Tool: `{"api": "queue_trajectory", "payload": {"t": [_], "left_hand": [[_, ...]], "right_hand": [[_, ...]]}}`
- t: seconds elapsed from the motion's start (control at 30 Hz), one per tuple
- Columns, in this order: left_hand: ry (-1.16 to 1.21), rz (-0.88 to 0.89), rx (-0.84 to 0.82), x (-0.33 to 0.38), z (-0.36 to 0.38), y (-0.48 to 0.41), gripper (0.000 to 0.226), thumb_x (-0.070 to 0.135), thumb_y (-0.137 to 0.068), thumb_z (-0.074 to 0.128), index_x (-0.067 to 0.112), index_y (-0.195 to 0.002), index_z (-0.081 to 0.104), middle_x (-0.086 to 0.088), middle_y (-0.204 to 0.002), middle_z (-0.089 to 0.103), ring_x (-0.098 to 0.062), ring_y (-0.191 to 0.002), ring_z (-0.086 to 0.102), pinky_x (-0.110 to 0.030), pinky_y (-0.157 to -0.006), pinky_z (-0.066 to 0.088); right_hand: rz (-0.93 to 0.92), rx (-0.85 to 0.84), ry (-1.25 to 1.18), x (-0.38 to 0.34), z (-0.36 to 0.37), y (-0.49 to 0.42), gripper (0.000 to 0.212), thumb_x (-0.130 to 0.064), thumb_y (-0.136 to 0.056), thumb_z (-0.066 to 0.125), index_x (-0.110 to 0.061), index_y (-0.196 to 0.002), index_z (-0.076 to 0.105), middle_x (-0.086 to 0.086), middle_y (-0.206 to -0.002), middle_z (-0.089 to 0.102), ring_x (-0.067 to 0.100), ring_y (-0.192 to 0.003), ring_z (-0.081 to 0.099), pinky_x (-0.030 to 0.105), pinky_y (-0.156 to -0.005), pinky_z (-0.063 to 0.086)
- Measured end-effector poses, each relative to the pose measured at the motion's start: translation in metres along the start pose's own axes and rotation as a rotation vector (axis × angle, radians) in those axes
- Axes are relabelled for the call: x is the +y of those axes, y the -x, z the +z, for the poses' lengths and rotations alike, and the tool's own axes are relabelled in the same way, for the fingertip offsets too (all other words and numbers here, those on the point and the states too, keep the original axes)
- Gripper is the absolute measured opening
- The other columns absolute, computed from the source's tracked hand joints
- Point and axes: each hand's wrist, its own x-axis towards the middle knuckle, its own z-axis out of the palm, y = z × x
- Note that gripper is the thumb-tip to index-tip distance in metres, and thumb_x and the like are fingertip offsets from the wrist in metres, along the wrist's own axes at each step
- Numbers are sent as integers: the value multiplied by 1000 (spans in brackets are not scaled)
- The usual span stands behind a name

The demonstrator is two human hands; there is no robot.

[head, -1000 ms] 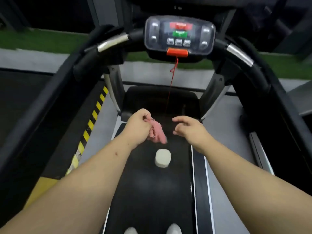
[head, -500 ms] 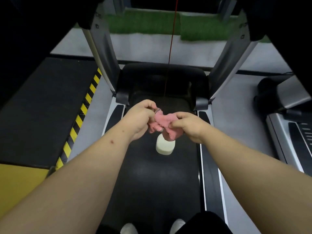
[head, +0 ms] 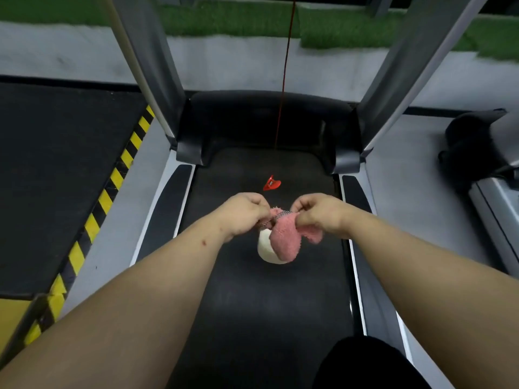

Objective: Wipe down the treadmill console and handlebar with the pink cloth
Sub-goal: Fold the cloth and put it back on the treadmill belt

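I look down at the treadmill belt (head: 266,304). The console and handlebar are out of view above the frame; only the two grey uprights (head: 151,66) show. My left hand (head: 244,213) and my right hand (head: 320,213) both pinch the top edge of the fluffy pink cloth (head: 286,240), holding it stretched between them over the belt. The cloth hangs down below my fingers. A white rounded object (head: 265,249) lies on the belt, partly hidden behind the cloth.
A red safety clip (head: 271,183) lies on the belt, its red cord (head: 285,80) running up out of frame. A black mat with yellow-black hazard stripes (head: 106,197) lies left. Another machine (head: 488,164) stands at right. My dark-clothed knee (head: 365,363) shows below.
The view tilted down from the console to the belt. My right hand came in and took hold of the cloth, and both hands now spread it apart.
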Motion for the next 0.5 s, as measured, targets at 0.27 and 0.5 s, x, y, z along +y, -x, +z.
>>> {"api": "queue_trajectory", "payload": {"t": [0.27, 0.5], "left_hand": [[17, -23, 209, -47, 26, -42, 14, 9, -100, 49, 12, -91, 60, -7, -73, 68, -9, -54, 66, -24, -49, 49], [-272, 6, 160, -60, 23, -59, 21, 10, -88, 51, 29, -87, 60, -4, -88, 70, -24, -76, 66, -35, -64, 54]], "right_hand": [[-12, 73, 187, 53, 7, -24, 26, -19, -74, 83, -23, -71, 58, -6, -68, 58, 11, -65, 52, 29, -64, 45], [-109, 103, 110, 55, 7, -38, 16, -8, -81, 74, -23, -83, 68, -4, -76, 69, 13, -72, 64, 37, -73, 55]]}}
